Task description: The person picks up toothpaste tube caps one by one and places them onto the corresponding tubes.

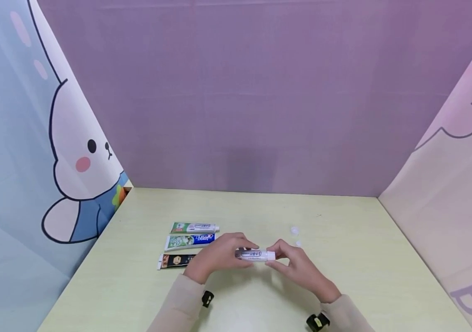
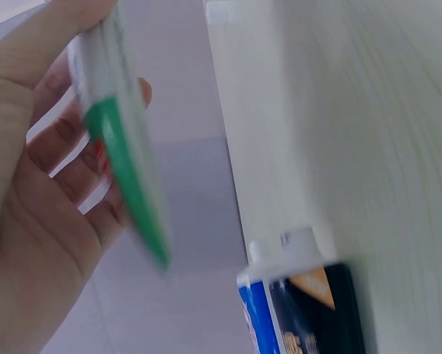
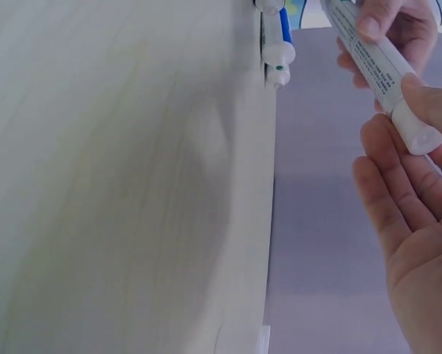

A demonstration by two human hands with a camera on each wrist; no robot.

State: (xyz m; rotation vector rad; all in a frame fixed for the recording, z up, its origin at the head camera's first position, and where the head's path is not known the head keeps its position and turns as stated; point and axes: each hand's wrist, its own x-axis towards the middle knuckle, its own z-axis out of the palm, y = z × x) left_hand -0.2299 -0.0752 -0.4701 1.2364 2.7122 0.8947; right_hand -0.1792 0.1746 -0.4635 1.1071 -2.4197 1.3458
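Note:
A white and green toothpaste tube [image 1: 251, 255] lies level between my two hands over the table. My left hand [image 1: 224, 252] grips its body between thumb and fingers. With thumb and fingertips, my right hand [image 1: 300, 268] pinches the white cap [image 3: 416, 133] at the other end. The green tail of the tube points down in the left wrist view. Left of the hands, a green and white tube [image 1: 194, 228], a blue and green tube [image 1: 190, 241] and a black tube [image 1: 175, 261] lie in a column. My left hand and wrist hide part of the black one.
Two small whitish caps [image 1: 295, 230] lie on the pale wooden table [image 1: 343, 230], beyond the right hand. A purple cloth [image 1: 240, 92] hangs behind the table, and printed curtains [image 1: 3, 184] stand on both sides.

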